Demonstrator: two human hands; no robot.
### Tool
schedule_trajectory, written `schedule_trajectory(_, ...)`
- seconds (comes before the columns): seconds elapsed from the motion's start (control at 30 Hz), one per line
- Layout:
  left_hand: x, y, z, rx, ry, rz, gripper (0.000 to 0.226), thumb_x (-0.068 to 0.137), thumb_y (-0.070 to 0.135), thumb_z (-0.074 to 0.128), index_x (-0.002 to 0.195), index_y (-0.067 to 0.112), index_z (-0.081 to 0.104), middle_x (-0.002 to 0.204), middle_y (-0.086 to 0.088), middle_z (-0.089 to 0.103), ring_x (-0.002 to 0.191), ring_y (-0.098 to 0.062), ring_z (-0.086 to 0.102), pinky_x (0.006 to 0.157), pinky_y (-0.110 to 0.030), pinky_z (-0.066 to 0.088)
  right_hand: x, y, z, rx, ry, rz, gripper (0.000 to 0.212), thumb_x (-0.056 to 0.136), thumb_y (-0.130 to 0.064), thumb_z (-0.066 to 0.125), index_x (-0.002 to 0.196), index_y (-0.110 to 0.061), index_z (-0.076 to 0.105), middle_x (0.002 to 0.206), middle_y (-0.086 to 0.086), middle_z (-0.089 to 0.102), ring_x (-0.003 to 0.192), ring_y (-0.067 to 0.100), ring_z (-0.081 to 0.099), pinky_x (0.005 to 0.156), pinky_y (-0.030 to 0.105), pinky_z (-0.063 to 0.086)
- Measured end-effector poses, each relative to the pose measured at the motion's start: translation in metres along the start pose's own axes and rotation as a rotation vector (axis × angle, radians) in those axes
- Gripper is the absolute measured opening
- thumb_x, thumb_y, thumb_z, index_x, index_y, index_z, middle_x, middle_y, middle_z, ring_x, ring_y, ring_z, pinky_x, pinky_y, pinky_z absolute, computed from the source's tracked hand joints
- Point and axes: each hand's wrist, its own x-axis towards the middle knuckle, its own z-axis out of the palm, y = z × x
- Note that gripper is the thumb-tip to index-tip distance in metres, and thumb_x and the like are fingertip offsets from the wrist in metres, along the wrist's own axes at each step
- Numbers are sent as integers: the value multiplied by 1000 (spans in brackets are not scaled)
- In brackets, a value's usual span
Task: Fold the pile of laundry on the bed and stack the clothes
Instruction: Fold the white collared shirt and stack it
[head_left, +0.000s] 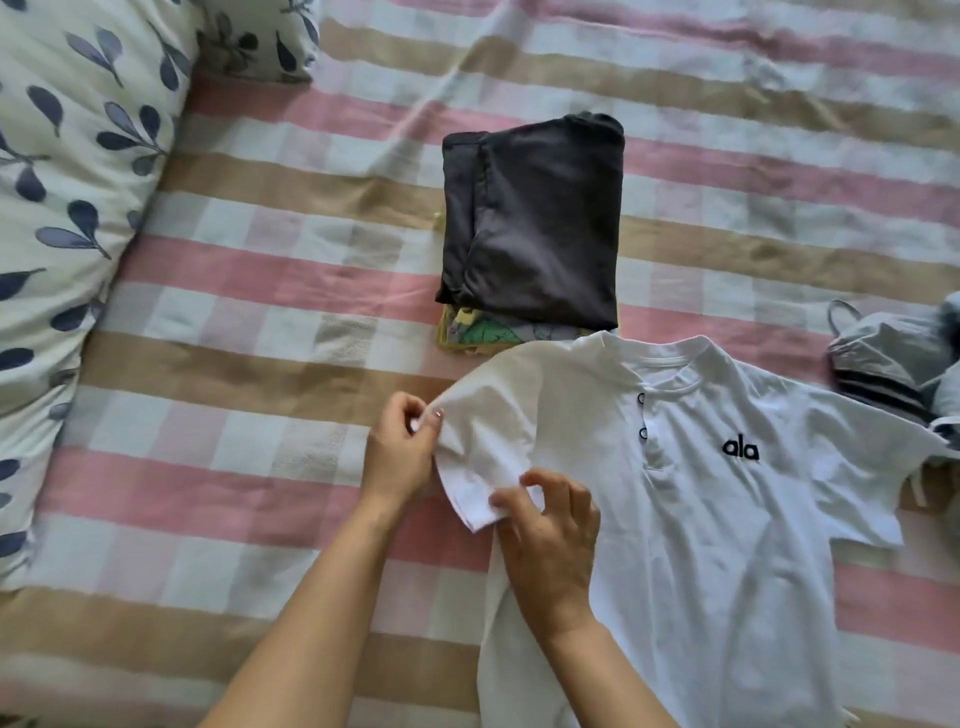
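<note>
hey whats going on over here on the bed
A person is folding laundry. A white shirt lies face up on the bed, and the left hand and right hand both pinch one sleeve, apparently to fold it in. Behind it, a folded dark garment lies on other folded clothes. Grey clothes lie unfolded at the right edge.

The white shirt (701, 519) is soft matt cloth. The dark folded garment (540, 218) has a smooth, faint sheen. The checked bedsheet (249, 291) looks slightly nubbly woven.
</note>
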Motion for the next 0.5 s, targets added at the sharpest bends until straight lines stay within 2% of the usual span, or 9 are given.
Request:
schedule_trajectory(0.1, 22, 12, -17, -90, 91, 9, 23, 90, 17, 56, 71, 22, 43, 68, 6, 46, 61, -8, 41, 56, -23, 34, 9, -19, 6, 76, 25, -76, 3, 69, -20, 71, 70, -22, 69, 72, -2, 62, 72, 20, 55, 63, 28, 29)
schedule_trajectory(0.2, 49, 19, -26, 58, 76, 103, 18, 88, 15, 59, 76, 16, 45, 68, 8, 47, 61, -5, 42, 53, -15, 34, 23, -46, 19, 127, -87, -84, 5, 76, -21, 66, 72, -18, 69, 68, 0, 61, 62, 24, 60, 56, 27, 37)
schedule_trajectory(0.3, 64, 13, -23, 123, 26, 82, 8, 89, 13, 59, 90, 9, 53, 82, 0, 56, 77, -16, 52, 69, -28, 40, 34, -54, 30, 87, -308, -46, 12, 80, -23, 64, 88, -16, 70, 87, 6, 65, 82, 29, 61, 63, 31, 44)
schedule_trajectory(0.33, 65, 8, -23, 113, 28, 56, 13, 89, 15, 59, 98, 6, 54, 92, -4, 58, 87, -18, 54, 75, -30, 41, 35, -53, 30, 113, -330, -46, 16, 80, -23, 64, 93, -15, 70, 92, 8, 65, 87, 31, 60, 66, 34, 46)
schedule_trajectory(0.37, 64, 4, -24, 99, 43, 23, 22, 89, 18, 59, 106, 4, 54, 99, -6, 57, 93, -19, 53, 79, -31, 42, 37, -49, 30, 140, -309, -58, 18, 78, -21, 67, 94, -14, 70, 94, 9, 66, 88, 32, 61, 67, 34, 49)
schedule_trajectory(0.43, 55, -2, -27, 57, 93, -39, 39, 86, 27, 64, 116, 6, 50, 100, -6, 56, 93, -19, 54, 81, -32, 44, 39, -38, 27, 117, -229, -68, 24, 75, -18, 70, 99, -14, 70, 103, 9, 66, 94, 31, 62, 72, 35, 51)
schedule_trajectory(0.5, 42, -6, -29, 44, 64, -57, 42, 78, 24, 73, 112, 12, 52, 93, -2, 59, 85, -14, 58, 75, -27, 49, 42, -26, 25, 72, -229, -25, 32, 80, -19, 65, 111, -17, 66, 120, 8, 61, 110, 29, 55, 85, 36, 46)
